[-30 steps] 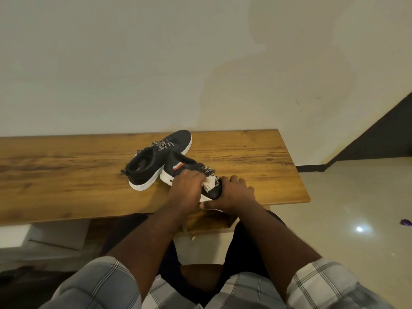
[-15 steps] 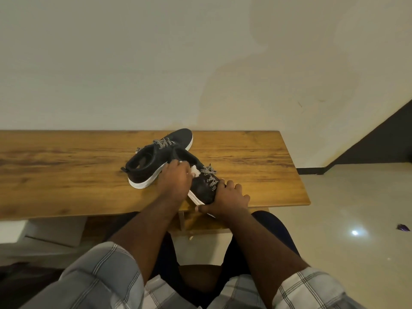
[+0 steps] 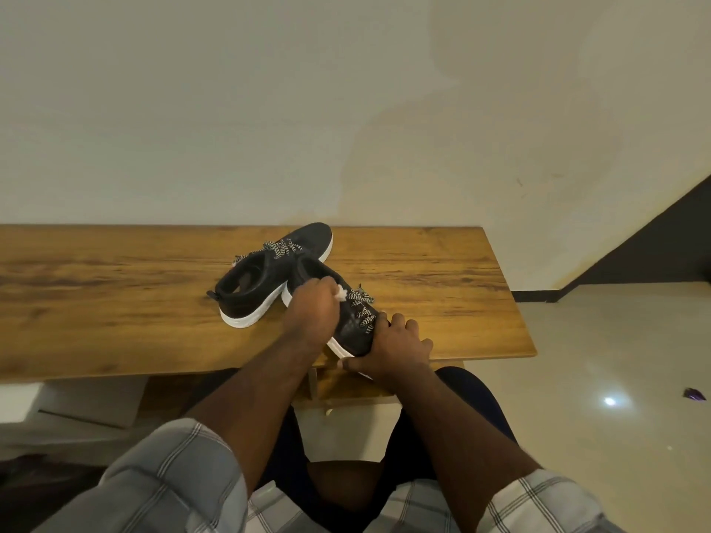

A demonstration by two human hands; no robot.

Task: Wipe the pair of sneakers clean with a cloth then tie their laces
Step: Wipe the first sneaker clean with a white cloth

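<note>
Two black sneakers with white soles and black-and-white laces sit on the wooden table [image 3: 115, 302]. The far sneaker [image 3: 261, 286] rests flat, its toe pointing away to the right. The near sneaker [image 3: 354, 325] lies at the table's front edge, its toe toward me. My right hand [image 3: 392, 348] grips that toe. My left hand [image 3: 311, 313] presses a small white cloth [image 3: 341, 291] against the near sneaker's upper beside the laces; only a corner of the cloth shows.
A pale wall stands behind the table. To the right is a glossy tiled floor [image 3: 615, 378] with a small purple scrap [image 3: 695, 394]. Under the table at left lies a white board [image 3: 88, 405]. My knees and plaid sleeves fill the foreground.
My left hand with the cloth has slid from the laces near the toe back toward the ankle opening. The right hand has stayed on the toe.
</note>
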